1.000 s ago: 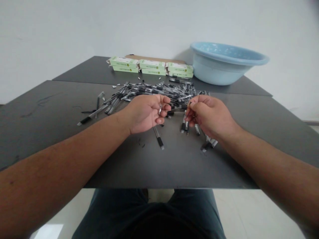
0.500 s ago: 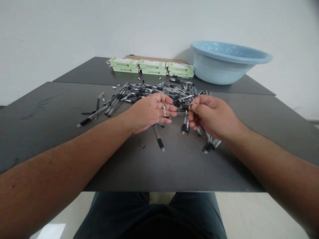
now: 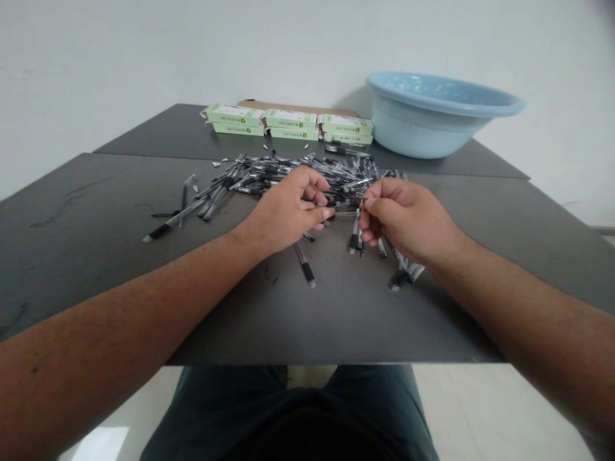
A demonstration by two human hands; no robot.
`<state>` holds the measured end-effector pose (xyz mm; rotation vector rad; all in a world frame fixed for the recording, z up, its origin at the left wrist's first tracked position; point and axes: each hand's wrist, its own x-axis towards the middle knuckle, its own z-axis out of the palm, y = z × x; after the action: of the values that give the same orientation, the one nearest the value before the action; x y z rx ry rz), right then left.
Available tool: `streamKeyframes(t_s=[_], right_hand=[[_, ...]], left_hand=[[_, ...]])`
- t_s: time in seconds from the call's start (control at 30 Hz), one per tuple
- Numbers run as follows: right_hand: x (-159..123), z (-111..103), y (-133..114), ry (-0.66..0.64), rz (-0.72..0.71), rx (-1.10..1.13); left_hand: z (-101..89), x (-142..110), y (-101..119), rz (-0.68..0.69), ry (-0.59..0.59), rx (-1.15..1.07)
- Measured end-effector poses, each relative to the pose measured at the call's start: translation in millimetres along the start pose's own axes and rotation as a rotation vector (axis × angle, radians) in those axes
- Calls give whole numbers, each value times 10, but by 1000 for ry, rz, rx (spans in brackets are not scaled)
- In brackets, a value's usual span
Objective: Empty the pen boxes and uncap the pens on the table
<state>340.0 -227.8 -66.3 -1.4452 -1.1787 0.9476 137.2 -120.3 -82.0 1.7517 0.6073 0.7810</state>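
Note:
My left hand (image 3: 300, 208) hovers at the near side of the pen pile, its fingers curled and the thumb drawn in toward them. A small silvery piece (image 3: 321, 204) shows between its fingers, too small to name. Facing it, my right hand (image 3: 396, 214) pinches a small dark piece (image 3: 364, 200) between thumb and forefinger; its kind is unclear. A thin clear rod (image 3: 346, 213) shows between the hands, and I cannot tell whether either holds it. Behind them spreads a heap of clear pens (image 3: 273, 171) with black grips. A single pen (image 3: 305, 264) lies nearer me.
Green-and-white pen boxes (image 3: 291, 128) stand stacked in a row at the back, before a brown board (image 3: 298, 107). A light-blue basin (image 3: 423, 128) sits at the back right. Small silvery cones (image 3: 306, 146) lie behind the heap. More pens (image 3: 406, 275) lie under my right hand.
My left hand's fingers, stretched out before, have curled in, and its thumb has come forward. The right hand keeps its pinch. The whole view has shifted slightly.

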Motion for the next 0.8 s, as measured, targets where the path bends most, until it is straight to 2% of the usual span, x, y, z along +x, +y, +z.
streamKeyframes(t_s=[0.17,0.43,0.7,0.8], right_hand=[[11,1,12,-3,-23,-7],[17,3,3,2,-18,-29],[11,0,-12,3,-22,-55],[4,5,-21,10,-25,-64]], left_hand=[[10,2,-94,122,-61,86],[16,-3,-166,123,-200,332],[-91,18,-92,250,-253,623],[-101,24,-70,263,-259,628]])
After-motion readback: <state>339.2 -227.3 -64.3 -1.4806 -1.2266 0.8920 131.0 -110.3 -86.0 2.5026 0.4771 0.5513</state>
